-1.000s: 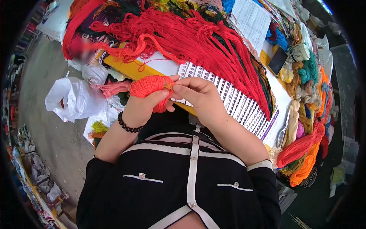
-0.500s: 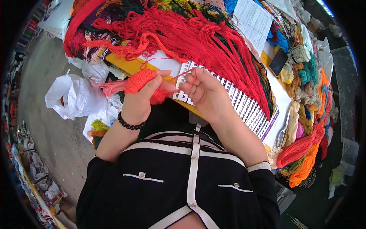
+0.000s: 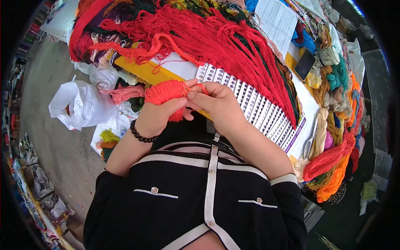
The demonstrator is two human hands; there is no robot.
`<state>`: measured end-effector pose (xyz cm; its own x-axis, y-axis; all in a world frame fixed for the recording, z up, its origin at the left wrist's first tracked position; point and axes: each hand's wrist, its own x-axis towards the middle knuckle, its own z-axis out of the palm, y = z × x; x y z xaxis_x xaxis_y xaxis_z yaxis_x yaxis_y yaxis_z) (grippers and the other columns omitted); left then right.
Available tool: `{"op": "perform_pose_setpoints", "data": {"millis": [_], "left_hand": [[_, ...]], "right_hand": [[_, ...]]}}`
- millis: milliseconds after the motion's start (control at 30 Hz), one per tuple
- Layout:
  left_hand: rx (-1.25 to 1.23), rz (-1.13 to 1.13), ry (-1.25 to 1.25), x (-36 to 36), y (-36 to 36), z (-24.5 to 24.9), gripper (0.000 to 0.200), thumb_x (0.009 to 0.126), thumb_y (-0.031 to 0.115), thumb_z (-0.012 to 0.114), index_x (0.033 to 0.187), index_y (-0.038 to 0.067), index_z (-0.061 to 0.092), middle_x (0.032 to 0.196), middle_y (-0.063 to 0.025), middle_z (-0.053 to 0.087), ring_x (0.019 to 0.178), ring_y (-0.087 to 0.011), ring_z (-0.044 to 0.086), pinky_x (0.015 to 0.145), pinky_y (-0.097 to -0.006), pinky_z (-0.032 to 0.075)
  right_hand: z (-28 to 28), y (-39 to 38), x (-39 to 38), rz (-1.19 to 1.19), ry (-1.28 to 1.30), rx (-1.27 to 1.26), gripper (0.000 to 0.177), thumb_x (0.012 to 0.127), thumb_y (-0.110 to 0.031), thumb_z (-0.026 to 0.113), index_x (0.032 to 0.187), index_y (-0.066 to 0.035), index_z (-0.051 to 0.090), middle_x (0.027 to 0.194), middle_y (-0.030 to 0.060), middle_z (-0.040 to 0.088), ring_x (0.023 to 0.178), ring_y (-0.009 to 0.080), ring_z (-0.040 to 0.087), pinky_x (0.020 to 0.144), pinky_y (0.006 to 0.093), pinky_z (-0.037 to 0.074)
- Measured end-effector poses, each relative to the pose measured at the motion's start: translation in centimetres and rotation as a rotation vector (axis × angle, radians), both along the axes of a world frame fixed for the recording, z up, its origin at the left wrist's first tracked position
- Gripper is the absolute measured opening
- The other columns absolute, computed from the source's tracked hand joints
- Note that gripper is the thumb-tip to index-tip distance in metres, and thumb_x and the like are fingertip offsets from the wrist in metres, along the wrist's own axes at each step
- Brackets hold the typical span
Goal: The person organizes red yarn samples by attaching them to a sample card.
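Observation:
A ball of coral-red yarn is held in my left hand, with the thumb across its near side and the fingers behind it. My right hand meets it at the ball's right end, thumb and forefinger pinched on a strand of the yarn. A short loop of that strand shows above the right fingers. Beyond both hands, long loose hanks of red thread are heaped over the table. White cards with rows of holes lie under the hanks, to the right of my right hand.
A black phone and scissors lie on the right of the table, near many coloured skeins. A printed sheet is at the back. White plastic bags stand at the left, beside the yellow table edge.
My right hand has moved left to the ball, and the strand stretched between the hands has shortened. The ball has shifted slightly right and lies more level.

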<state>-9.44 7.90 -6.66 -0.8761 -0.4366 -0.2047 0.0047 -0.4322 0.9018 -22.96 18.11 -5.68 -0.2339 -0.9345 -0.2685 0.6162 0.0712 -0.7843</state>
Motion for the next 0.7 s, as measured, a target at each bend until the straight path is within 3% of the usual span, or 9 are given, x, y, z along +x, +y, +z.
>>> {"op": "perform_pose_setpoints", "data": {"millis": [33, 167, 333, 467, 533, 700], "left_hand": [[0.092, 0.023, 0.039, 0.1, -0.1, -0.2, 0.046, 0.082, 0.004, 0.050, 0.127, -0.005, 0.045, 0.107, -0.0117, 0.060, 0.081, -0.0156, 0.062, 0.066, -0.0273, 0.052], [0.069, 0.027, 0.062, 0.2, 0.0, -0.2, 0.045, 0.083, 0.005, 0.049, 0.126, -0.008, 0.044, 0.107, -0.0131, 0.060, 0.082, -0.0166, 0.062, 0.068, -0.0278, 0.053], [0.021, 0.213, 0.161, -0.1, 0.2, -0.5, 0.029, 0.082, -0.001, 0.049, 0.110, -0.004, 0.054, 0.106, -0.0141, 0.060, 0.084, -0.0192, 0.063, 0.071, -0.0293, 0.053], [0.097, 0.171, 0.107, -0.1, 0.4, 0.2, 0.021, 0.083, -0.001, 0.051, 0.103, -0.001, 0.056, 0.106, -0.0139, 0.061, 0.084, -0.0190, 0.062, 0.073, -0.0308, 0.053], [0.024, 0.167, 0.112, -0.4, 0.7, 0.0, 0.022, 0.088, 0.007, 0.055, 0.106, -0.004, 0.059, 0.094, -0.0091, 0.064, 0.081, -0.0143, 0.062, 0.071, -0.0258, 0.052], [-0.054, 0.237, 0.017, -0.4, 0.9, -1.1, 0.018, 0.088, 0.011, 0.056, 0.100, -0.002, 0.061, 0.088, -0.0080, 0.064, 0.078, -0.0147, 0.062, 0.071, -0.0269, 0.051]], "right_hand": [[-0.1, 0.0, -0.1, 0.000, 0.001, 0.000, 0.011, 0.086, -0.006, 0.059, 0.089, 0.004, 0.060, 0.075, 0.0064, 0.061, 0.062, 0.0115, 0.057, 0.060, 0.0221, 0.045], [-0.5, 0.1, -0.2, 0.043, -0.004, -0.031, 0.011, 0.087, -0.008, 0.058, 0.090, 0.003, 0.059, 0.077, 0.0073, 0.062, 0.067, 0.0134, 0.059, 0.065, 0.0245, 0.047], [-0.8, 0.1, -0.2, -0.025, -0.009, 0.008, 0.011, 0.087, -0.009, 0.059, 0.092, 0.001, 0.058, 0.079, 0.0071, 0.063, 0.072, 0.0144, 0.061, 0.071, 0.0260, 0.048], [-0.9, 0.1, -0.3, -0.014, 0.027, 0.012, 0.008, 0.087, -0.008, 0.057, 0.089, 0.000, 0.058, 0.078, 0.0042, 0.061, 0.073, 0.0110, 0.057, 0.072, 0.0247, 0.046], [-0.9, 0.1, -0.3, -0.010, 0.030, 0.001, 0.009, 0.087, -0.008, 0.057, 0.089, 0.001, 0.058, 0.079, 0.0044, 0.061, 0.073, 0.0110, 0.057, 0.072, 0.0247, 0.047], [-0.7, 0.1, 0.0, -0.011, 0.067, 0.061, 0.011, 0.087, -0.009, 0.057, 0.093, 0.000, 0.059, 0.084, 0.0067, 0.063, 0.077, 0.0147, 0.061, 0.077, 0.0281, 0.047]]}}
